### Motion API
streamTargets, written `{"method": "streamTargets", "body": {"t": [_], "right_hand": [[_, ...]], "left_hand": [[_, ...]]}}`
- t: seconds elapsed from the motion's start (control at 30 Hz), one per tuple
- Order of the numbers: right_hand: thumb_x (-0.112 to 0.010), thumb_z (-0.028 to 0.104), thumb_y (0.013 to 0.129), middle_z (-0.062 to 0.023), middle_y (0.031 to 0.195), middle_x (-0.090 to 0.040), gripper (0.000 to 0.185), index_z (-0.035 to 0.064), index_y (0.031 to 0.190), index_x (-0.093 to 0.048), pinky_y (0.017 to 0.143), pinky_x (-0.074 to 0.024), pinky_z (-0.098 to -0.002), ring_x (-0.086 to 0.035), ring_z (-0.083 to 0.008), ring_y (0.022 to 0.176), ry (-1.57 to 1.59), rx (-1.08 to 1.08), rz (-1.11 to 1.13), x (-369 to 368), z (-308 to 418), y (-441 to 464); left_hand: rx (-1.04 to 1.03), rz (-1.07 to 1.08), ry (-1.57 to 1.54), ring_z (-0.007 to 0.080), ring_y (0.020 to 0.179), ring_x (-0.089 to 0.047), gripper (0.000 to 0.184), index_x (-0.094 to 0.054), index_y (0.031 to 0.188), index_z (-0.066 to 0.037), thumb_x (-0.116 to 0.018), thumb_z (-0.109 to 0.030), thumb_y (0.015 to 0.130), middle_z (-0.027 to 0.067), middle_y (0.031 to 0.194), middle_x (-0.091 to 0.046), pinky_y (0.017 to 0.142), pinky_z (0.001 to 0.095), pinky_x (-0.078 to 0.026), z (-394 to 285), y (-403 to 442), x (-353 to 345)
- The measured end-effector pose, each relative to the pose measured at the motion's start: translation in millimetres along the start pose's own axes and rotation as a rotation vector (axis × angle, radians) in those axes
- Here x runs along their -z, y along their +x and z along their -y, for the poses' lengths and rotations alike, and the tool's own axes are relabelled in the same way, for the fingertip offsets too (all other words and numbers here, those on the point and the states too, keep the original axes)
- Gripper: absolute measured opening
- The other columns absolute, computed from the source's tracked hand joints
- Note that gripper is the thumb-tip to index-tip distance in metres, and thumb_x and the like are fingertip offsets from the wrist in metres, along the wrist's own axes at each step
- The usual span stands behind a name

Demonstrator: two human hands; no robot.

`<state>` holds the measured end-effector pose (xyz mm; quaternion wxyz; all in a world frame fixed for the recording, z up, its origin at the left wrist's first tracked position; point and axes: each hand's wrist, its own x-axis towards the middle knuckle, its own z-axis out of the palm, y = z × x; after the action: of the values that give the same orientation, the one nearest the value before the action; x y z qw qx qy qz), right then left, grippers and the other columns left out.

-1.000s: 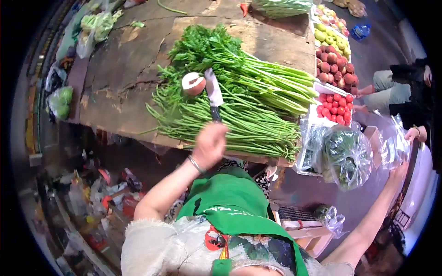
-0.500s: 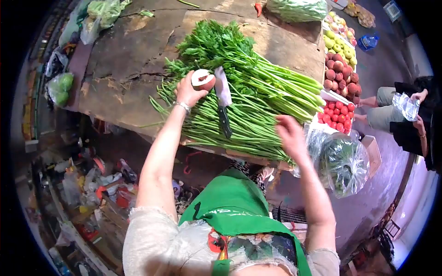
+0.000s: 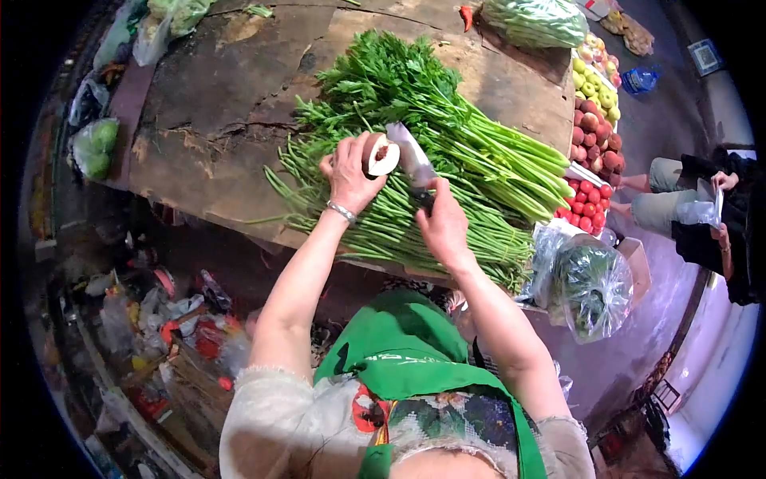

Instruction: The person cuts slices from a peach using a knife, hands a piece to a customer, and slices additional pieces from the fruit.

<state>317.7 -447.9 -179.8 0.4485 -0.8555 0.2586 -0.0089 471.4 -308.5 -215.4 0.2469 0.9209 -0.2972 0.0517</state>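
white flesh shows on the cut peach (image 3: 380,156), held above the long green beans (image 3: 479,247) near the leafy stalks (image 3: 511,152). the left hand (image 3: 349,177), half closed, cups its skin from the 9 o'clock side, probably to leave the cut face bare and fingers clear of the blade. that face points towards 4 o'clock; the near-round fruit's long axis is unclear. the right hand (image 3: 445,219) closes round the handle of the knife (image 3: 413,160), seemingly for control; its long axis runs 5 to 11 o'clock, tip at 11.
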Motion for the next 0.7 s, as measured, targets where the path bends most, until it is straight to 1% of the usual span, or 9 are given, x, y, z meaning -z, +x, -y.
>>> {"method": "streamTargets", "body": {"t": [0.03, 0.07, 0.13, 0.17, 0.27, 0.4, 0.47, 0.53, 0.7], "right_hand": [[-0.063, 0.008, 0.08, -0.0181, 0.1, -0.061, 0.041, 0.0084, 0.118, -0.046, 0.081, -0.0484, -0.0493, -0.061, -0.0367, 0.094, -0.041, -0.033, 0.021, 3.1, -8.0, 1.3], [-0.064, 0.008, 0.081, -0.0147, 0.082, -0.061, 0.042, 0.0103, 0.119, -0.046, 0.066, -0.049, -0.0452, -0.062, -0.0352, 0.072, -0.023, 0.07, -0.088, 5.1, -20.0, -1.3], [-0.061, 0.008, 0.08, -0.0186, 0.09, -0.064, 0.043, 0.0088, 0.121, -0.047, 0.072, -0.05, -0.0467, -0.064, -0.0382, 0.082, 0.097, 0.005, -0.015, 33.2, -17.9, -10.4], [-0.063, 0.008, 0.079, -0.0166, 0.082, -0.062, 0.046, 0.0078, 0.123, -0.047, 0.064, -0.0488, -0.0405, -0.062, -0.0318, 0.071, 0.182, 0.056, -0.064, 40.0, -29.4, -15.5], [-0.066, 0.011, 0.086, -0.0004, 0.073, -0.054, 0.043, 0.0088, 0.125, -0.048, 0.053, -0.0386, -0.0257, -0.047, -0.0106, 0.058, 0.512, -0.03, -0.124, 81.8, -13.9, -39.9], [-0.058, 0.013, 0.098, 0.0029, 0.068, -0.053, 0.018, 0.0094, 0.115, -0.053, 0.043, -0.0349, -0.0198, -0.044, -0.0042, 0.049, 1.012, -0.203, -0.174, 115.0, -14.0, -71.3], [-0.059, 0.015, 0.098, 0.0026, 0.069, -0.053, 0.016, 0.0089, 0.112, -0.054, 0.044, -0.0356, -0.0202, -0.044, -0.005, 0.048, 1.034, -0.194, -0.151, 122.7, -12.5, -81.3], [-0.059, 0.017, 0.098, 0.0011, 0.071, -0.053, 0.018, 0.0085, 0.113, -0.054, 0.045, -0.0375, -0.0216, -0.046, -0.0072, 0.049, 1.111, -0.234, -0.112, 124.8, -6.5, -89.8], [-0.058, 0.019, 0.099, 0.0001, 0.072, -0.053, 0.015, 0.0085, 0.109, -0.053, 0.045, -0.0391, -0.0215, -0.046, -0.0073, 0.05, 1.194, -0.302, -0.208, 135.4, -0.2, -114.2]], "left_hand": [[-0.003, -0.006, -0.012, 0.024, 0.117, -0.049, 0.078, -0.05, 0.131, -0.018, -0.082, -0.026, 0.061, 0.0071, 0.117, -0.052, 0.099, 0.0464, -0.027, -2.5, 2.2, 2.9], [-0.003, -0.003, -0.018, 0.024, 0.117, -0.049, 0.078, -0.05, 0.131, -0.018, -0.082, -0.026, 0.061, 0.0071, 0.117, -0.052, 0.099, 0.0464, -0.027, -5.9, 3.1, 7.4], [-0.05, -0.028, -0.028, 0.0248, 0.115, -0.049, 0.079, -0.05, 0.13, -0.018, -0.082, -0.025, 0.059, 0.0076, 0.116, -0.052, 0.099, 0.0461, -0.027, -16.4, 1.6, 20.4], [-0.079, -0.056, -0.03, 0.0262, 0.112, -0.049, 0.08, -0.05, 0.129, -0.018, -0.082, -0.024, 0.057, 0.0088, 0.115, -0.05, 0.1, 0.0453, -0.025, -21.3, -0.8, 25.7], [-0.124, -0.059, -0.279, 0.0331, 0.114, -0.046, 0.081, -0.045, 0.131, -0.013, -0.083, -0.011, 0.059, 0.0149, 0.12, -0.043, 0.097, 0.0448, -0.042, -48.7, -10.2, 56.2], [-0.177, -0.106, -0.41, 0.0306, 0.118, -0.05, 0.083, -0.041, 0.132, -0.01, -0.083, -0.006, 0.061, 0.0139, 0.124, -0.046, 0.097, 0.04, -0.047, -94.4, -8.0, 87.6], [0.208, 0.168, -1.351, 0.0199, 0.109, -0.059, 0.071, -0.042, 0.13, -0.01, -0.081, -0.012, 0.07, 0.0082, 0.126, -0.053, 0.09, 0.0324, -0.052, -110.0, -14.4, 73.5], [0.565, 0.452, -1.681, 0.0193, 0.109, -0.06, 0.066, -0.044, 0.13, -0.011, -0.08, -0.022, 0.076, 0.0065, 0.125, -0.055, 0.085, 0.0305, -0.054, -120.9, -12.0, 79.3], [0.633, 0.779, -1.996, 0.0292, 0.102, -0.066, 0.069, -0.038, 0.141, -0.011, -0.073, -0.035, 0.086, 0.0135, 0.126, -0.058, 0.075, 0.0408, -0.062, -142.3, -8.7, 72.0]]}}
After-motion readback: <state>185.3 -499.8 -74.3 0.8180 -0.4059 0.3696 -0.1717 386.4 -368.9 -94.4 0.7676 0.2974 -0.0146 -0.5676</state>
